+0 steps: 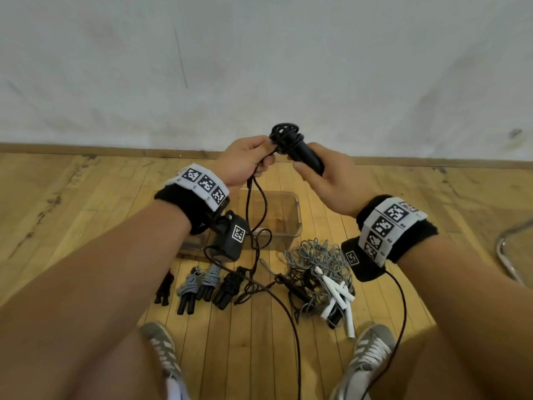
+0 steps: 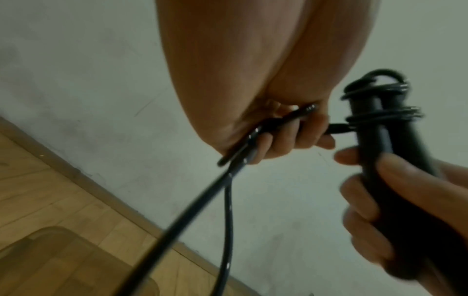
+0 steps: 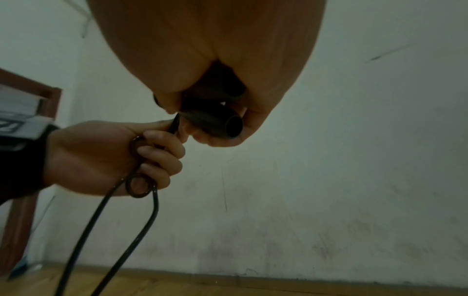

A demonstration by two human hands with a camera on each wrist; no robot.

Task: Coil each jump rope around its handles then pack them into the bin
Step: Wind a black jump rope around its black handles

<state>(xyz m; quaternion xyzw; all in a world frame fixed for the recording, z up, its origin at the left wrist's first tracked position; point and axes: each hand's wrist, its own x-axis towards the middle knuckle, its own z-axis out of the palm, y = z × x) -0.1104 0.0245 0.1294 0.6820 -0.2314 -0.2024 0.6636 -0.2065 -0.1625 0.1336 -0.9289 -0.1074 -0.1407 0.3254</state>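
Between curled hands, glossy black cord (image 1: 257, 197)

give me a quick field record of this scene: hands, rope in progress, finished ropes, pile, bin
right hand: grips the paired black handles
left hand: grips the black rope, feeding it to the handles
wraps so far: a few turns near the handle tops; the rest hangs to the floor
coiled ropes: four bundles in a row on the wooden floor, outside the bin
tangled pile: grey cords, white handles, uncoiled
clear bin: on the floor beyond the bundles; no bundle visible inside
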